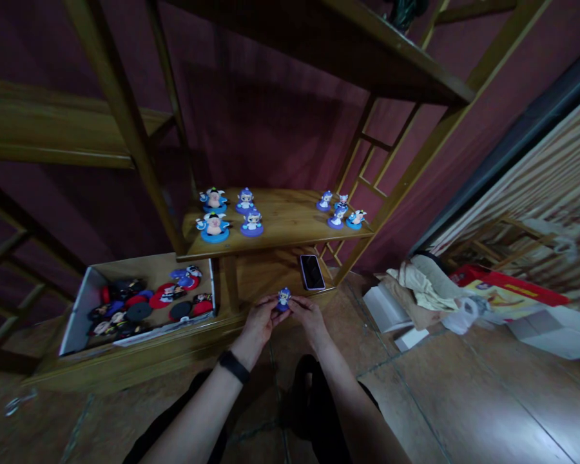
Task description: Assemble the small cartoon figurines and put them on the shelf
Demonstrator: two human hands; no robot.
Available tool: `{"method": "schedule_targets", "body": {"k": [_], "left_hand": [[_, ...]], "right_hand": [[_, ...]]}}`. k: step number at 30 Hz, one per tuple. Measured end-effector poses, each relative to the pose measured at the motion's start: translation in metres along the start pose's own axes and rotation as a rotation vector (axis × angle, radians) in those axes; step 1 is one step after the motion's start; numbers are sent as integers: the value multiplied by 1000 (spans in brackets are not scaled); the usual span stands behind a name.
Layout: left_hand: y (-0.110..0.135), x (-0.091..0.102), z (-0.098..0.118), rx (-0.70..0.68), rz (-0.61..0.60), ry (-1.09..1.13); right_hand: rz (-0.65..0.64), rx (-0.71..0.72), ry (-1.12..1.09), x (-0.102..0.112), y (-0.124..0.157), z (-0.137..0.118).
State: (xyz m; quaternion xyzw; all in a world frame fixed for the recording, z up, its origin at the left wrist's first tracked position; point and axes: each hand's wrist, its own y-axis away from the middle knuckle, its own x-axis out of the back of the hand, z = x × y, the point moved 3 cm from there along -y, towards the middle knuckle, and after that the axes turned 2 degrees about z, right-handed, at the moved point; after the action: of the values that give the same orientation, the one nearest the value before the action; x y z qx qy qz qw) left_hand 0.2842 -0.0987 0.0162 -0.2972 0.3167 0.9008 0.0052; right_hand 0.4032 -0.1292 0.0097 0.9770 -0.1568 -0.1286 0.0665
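Note:
Between my two hands is a small purple-and-white figurine (283,298) on a purple round base, held upright in front of the lower shelf. My left hand (261,318) closes its fingers on the figurine's left side and base. From the other side, my right hand (307,312) pinches it with the fingertips. Above, on the wooden shelf (290,222), similar figurines stand in two groups. Pig figurines (214,227) on blue bases and purple figurines (252,222) are at the left; smaller purple and blue-based ones (337,216) are at the right.
A cardboard box (147,338) of jumbled figurines with red and black bases sits on the lower left ledge. A phone (312,272) lies on the lower shelf. White boxes (387,308), cloth and a plastic bag (464,316) lie on the floor at right. Wooden posts (410,187) frame the shelf.

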Motion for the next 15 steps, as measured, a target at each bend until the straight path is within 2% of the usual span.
{"method": "schedule_targets", "body": {"k": [4, 10, 15], "left_hand": [[5, -2, 2, -63, 17, -94], [6, -3, -1, -69, -9, -98], [4, 1, -6, -113, 44, -71]], "right_hand": [[88, -46, -61, 3, 1, 1], [74, -100, -179, 7, 5, 3], [107, -114, -249, 3, 10, 4]]}}
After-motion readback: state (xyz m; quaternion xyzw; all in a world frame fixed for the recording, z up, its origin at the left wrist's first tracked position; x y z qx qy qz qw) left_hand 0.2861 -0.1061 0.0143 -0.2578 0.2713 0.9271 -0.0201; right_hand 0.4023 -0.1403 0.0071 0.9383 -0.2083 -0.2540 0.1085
